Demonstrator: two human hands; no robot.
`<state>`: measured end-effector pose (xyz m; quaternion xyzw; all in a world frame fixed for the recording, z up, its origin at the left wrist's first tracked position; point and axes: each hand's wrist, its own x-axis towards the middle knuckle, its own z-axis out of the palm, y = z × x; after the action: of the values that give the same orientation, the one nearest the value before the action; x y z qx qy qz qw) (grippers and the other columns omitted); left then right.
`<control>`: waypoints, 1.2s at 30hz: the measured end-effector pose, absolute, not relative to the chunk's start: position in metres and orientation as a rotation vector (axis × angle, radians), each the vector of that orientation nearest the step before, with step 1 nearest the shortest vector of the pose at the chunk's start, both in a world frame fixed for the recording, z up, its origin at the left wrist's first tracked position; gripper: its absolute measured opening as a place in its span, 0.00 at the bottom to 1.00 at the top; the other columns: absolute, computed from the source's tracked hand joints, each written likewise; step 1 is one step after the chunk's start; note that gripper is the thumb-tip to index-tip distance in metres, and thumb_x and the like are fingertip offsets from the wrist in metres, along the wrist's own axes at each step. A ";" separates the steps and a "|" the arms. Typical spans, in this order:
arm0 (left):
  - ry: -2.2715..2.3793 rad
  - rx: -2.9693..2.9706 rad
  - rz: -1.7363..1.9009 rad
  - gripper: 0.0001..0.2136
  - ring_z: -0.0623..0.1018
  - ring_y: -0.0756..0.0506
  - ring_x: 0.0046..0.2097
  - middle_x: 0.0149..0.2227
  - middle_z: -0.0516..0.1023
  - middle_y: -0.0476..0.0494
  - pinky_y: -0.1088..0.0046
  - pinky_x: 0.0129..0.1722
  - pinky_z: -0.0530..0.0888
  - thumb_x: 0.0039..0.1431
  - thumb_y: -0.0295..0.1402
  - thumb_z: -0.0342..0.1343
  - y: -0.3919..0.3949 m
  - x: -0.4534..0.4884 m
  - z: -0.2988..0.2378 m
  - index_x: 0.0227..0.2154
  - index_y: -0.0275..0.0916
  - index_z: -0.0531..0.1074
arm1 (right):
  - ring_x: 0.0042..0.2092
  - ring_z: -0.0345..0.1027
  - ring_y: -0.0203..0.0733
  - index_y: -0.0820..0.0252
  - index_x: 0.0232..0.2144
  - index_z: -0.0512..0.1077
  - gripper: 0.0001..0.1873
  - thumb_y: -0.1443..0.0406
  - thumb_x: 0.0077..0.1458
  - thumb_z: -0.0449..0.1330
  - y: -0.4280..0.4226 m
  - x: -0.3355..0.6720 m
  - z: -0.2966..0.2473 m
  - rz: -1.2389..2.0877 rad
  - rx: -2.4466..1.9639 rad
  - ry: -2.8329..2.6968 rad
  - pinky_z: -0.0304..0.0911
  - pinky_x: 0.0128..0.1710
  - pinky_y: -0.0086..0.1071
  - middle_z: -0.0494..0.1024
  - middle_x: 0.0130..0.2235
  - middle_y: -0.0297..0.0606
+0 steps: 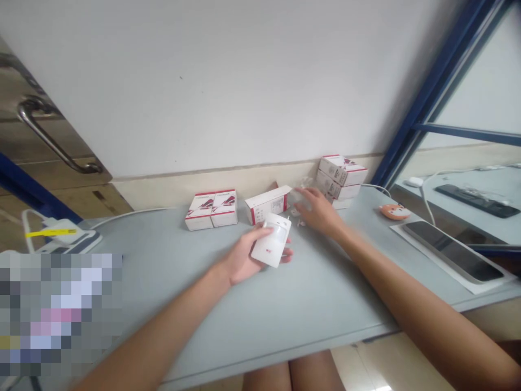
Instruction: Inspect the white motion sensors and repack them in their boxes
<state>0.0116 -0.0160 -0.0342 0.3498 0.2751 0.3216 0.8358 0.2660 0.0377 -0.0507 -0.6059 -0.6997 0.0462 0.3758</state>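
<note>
A white motion sensor (pixel 273 243) with a curved window and a small red mark is gripped by my left hand (pixel 248 255), thumb on its front and fingers behind. My right hand (pixel 319 212) reaches over small white parts and clear plastic (pixel 300 221), its index finger and thumb apart; what the fingertips touch is partly blurred. Just left of that hand lies a white and red carton (pixel 267 205), seemingly with a raised flap behind it.
Two closed cartons (pixel 211 209) sit side by side left of centre. Stacked cartons (pixel 341 179) stand against the wall. A phone (pixel 451 250) on a white sheet and an orange animal-shaped item (pixel 394 211) lie right. A power strip (pixel 69 236) sits left.
</note>
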 end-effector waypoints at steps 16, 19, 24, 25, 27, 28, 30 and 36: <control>0.624 0.761 0.825 0.23 0.81 0.38 0.30 0.40 0.83 0.34 0.63 0.33 0.74 0.54 0.37 0.50 -0.015 0.016 -0.040 0.54 0.38 0.67 | 0.28 0.47 0.34 0.58 0.21 0.65 0.31 0.42 0.62 0.61 0.003 0.219 -0.027 1.361 -1.183 -1.560 0.46 0.29 0.32 0.59 0.23 0.28; 0.628 0.783 0.838 0.23 0.80 0.38 0.29 0.37 0.82 0.35 0.64 0.31 0.73 0.54 0.37 0.48 -0.014 0.016 -0.040 0.53 0.37 0.66 | 0.28 0.45 0.33 0.58 0.21 0.65 0.30 0.42 0.60 0.64 0.003 0.215 -0.026 1.376 -1.177 -1.447 0.44 0.29 0.32 0.56 0.23 0.27; 0.596 0.855 0.786 0.20 0.81 0.37 0.29 0.37 0.82 0.36 0.64 0.30 0.73 0.53 0.36 0.47 -0.012 0.018 -0.042 0.50 0.40 0.64 | 0.27 0.43 0.34 0.59 0.30 0.76 0.27 0.40 0.55 0.68 0.007 0.225 -0.017 1.233 -1.176 -1.207 0.44 0.27 0.33 0.51 0.24 0.25; 0.585 0.872 0.762 0.19 0.81 0.37 0.29 0.37 0.82 0.36 0.63 0.31 0.73 0.54 0.36 0.47 -0.011 0.017 -0.041 0.49 0.41 0.64 | 0.27 0.42 0.34 0.59 0.32 0.78 0.27 0.41 0.54 0.69 0.010 0.231 -0.014 1.195 -1.164 -1.170 0.43 0.26 0.33 0.50 0.24 0.25; 0.560 0.906 0.701 0.18 0.81 0.36 0.29 0.36 0.82 0.36 0.63 0.31 0.73 0.54 0.36 0.47 -0.011 0.016 -0.040 0.48 0.40 0.65 | 0.26 0.41 0.33 0.59 0.34 0.80 0.26 0.42 0.52 0.71 0.015 0.243 -0.009 1.134 -1.097 -1.105 0.42 0.25 0.33 0.50 0.25 0.25; 0.548 0.922 0.662 0.18 0.81 0.36 0.29 0.36 0.82 0.36 0.62 0.31 0.73 0.54 0.36 0.47 -0.010 0.014 -0.038 0.48 0.39 0.66 | 0.26 0.41 0.33 0.58 0.35 0.80 0.25 0.43 0.52 0.72 0.017 0.250 -0.007 1.100 -1.055 -1.063 0.41 0.24 0.33 0.51 0.25 0.25; 0.531 0.932 0.565 0.18 0.81 0.36 0.28 0.34 0.81 0.35 0.62 0.31 0.73 0.54 0.36 0.47 -0.008 0.009 -0.035 0.47 0.38 0.67 | 0.25 0.40 0.32 0.58 0.36 0.80 0.25 0.44 0.50 0.74 0.023 0.265 -0.001 1.009 -0.979 -0.964 0.40 0.22 0.32 0.52 0.25 0.25; 0.565 0.834 0.327 0.19 0.79 0.36 0.28 0.32 0.80 0.32 0.63 0.31 0.72 0.50 0.38 0.50 0.001 -0.006 -0.029 0.44 0.36 0.68 | 0.22 0.38 0.29 0.57 0.33 0.75 0.21 0.48 0.53 0.74 0.030 0.302 0.016 0.857 -0.824 -0.816 0.39 0.18 0.28 0.50 0.22 0.22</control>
<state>-0.0061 0.0015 -0.0286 0.3980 0.2693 0.1562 0.8630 0.3025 0.0303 0.0159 -0.3773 -0.3736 0.3923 0.7511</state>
